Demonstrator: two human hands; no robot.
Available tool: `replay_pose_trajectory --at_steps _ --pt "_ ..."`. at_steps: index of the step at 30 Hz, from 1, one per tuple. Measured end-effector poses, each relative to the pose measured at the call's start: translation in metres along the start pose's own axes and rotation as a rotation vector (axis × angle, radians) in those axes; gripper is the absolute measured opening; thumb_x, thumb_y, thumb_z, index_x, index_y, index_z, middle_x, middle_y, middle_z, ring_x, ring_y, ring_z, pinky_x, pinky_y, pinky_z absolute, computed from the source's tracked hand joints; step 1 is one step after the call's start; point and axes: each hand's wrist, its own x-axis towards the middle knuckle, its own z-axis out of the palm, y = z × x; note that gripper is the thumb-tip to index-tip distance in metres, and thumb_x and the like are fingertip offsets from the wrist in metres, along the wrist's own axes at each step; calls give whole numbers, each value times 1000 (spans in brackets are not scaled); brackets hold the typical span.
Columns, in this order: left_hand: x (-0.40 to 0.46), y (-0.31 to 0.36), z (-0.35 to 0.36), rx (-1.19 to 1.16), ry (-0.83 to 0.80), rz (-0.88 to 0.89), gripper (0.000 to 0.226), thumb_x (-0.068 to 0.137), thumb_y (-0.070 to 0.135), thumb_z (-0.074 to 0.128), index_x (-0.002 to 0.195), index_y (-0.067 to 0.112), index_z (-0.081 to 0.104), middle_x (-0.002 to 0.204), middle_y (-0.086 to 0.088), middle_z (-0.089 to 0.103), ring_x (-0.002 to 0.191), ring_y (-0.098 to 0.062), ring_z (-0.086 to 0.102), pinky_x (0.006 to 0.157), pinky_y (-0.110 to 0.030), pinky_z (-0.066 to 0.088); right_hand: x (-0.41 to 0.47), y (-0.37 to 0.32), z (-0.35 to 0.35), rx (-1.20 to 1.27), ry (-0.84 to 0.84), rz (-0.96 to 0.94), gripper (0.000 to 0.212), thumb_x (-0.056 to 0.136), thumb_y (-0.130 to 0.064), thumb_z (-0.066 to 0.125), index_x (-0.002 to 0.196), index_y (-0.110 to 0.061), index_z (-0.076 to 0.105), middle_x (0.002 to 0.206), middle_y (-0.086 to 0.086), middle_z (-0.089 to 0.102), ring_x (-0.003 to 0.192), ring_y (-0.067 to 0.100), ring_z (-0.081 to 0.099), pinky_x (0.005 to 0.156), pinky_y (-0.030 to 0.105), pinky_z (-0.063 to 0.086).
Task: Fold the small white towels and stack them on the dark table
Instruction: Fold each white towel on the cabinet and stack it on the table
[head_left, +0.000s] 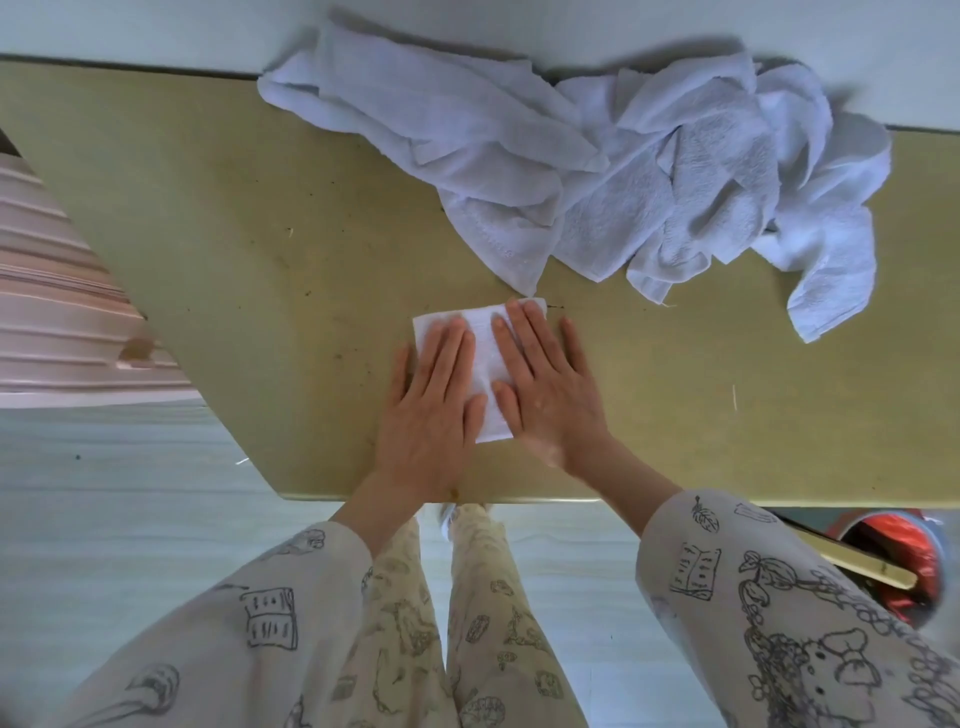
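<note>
Clearly soft and light, the folded towel (491, 364) lies under the flat, straight-fingered left hand (434, 400) and right hand (545, 384); best lifted by its edges.

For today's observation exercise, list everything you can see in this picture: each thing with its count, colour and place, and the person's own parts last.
Folded towel: one, white, near the front edge of the table, under both hands.
Pile of unfolded towels: one heap, count of towels unclear, white, far side of the table, centre to right.
Table: one, olive-tan top, across the middle of the view.
Ribbed object: one, pink, left of the table; what it is cannot be told.
Bin: one, with a red liner, lower right beneath the table's edge.
Floor: pale, below the table.
Left hand: flat, presses the folded towel's left part.
Right hand: flat, presses its right part.
Sleeves: two, cream with dark line drawings, bottom of the view.
</note>
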Motion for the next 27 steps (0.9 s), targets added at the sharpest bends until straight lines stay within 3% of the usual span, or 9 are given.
replay_pose_trajectory --at_steps 7,10,13,15,17,20,24,27 --pt "-6 -15 -5 42 -66 0 69 92 47 29 143 1 22 152 -14 21 141 -21 16 114 -48 15 0 -2 -3 -3 -59 18 60 95 -38 25 147 -8 19 155 10 19 144 21 12 116 47 11" --pt "-6 -13 -13 25 -107 -5 69 93 48 25 143 1 22 152 -14 22 142 -21 18 112 -53 17 2 -3 -10 -7 -123 25 59 95 -37 24 146 -6 21 154 12 22 144 22 15 115 50 17" --pt "-5 -9 -22 8 -157 -28 69 93 48 21 143 2 26 152 -13 24 141 -21 21 109 -58 23 2 -3 -22 146 -121 38 61 95 -37 22 147 -4 20 155 12 19 144 21 11 117 46 15" --pt "-5 -7 -27 9 -170 -36 68 93 48 16 142 3 31 151 -12 26 140 -22 25 106 -56 27 -4 -6 -31 304 -23 224 58 93 -32 27 143 -1 30 150 17 30 141 28 23 115 42 22" --pt "-6 -7 -31 3 -177 -24 64 94 45 17 140 3 34 151 -11 28 139 -24 28 102 -54 31 -9 -12 -40 374 177 509 46 92 -24 35 126 3 50 130 23 49 119 37 45 103 46 39" --pt "-14 -8 -35 11 -146 -20 55 91 36 26 133 5 45 146 -10 37 133 -26 34 94 -51 39 -8 -18 -48 533 103 855 29 93 -22 49 113 -2 56 115 16 52 106 31 47 95 40 38" --pt "-24 -9 -37 -8 -125 -37 49 90 31 29 128 10 52 142 -8 43 129 -31 40 95 -52 40 4 -26 -49 459 -104 868 39 91 -37 55 115 -6 50 115 8 52 111 25 46 96 37 33" --pt "-31 -15 -35 -46 -123 -20 46 91 28 30 130 13 48 145 -7 39 134 -28 32 101 -51 35 12 -33 -48 392 -187 856 41 91 -41 53 117 -9 48 117 5 52 114 24 45 95 38 32"
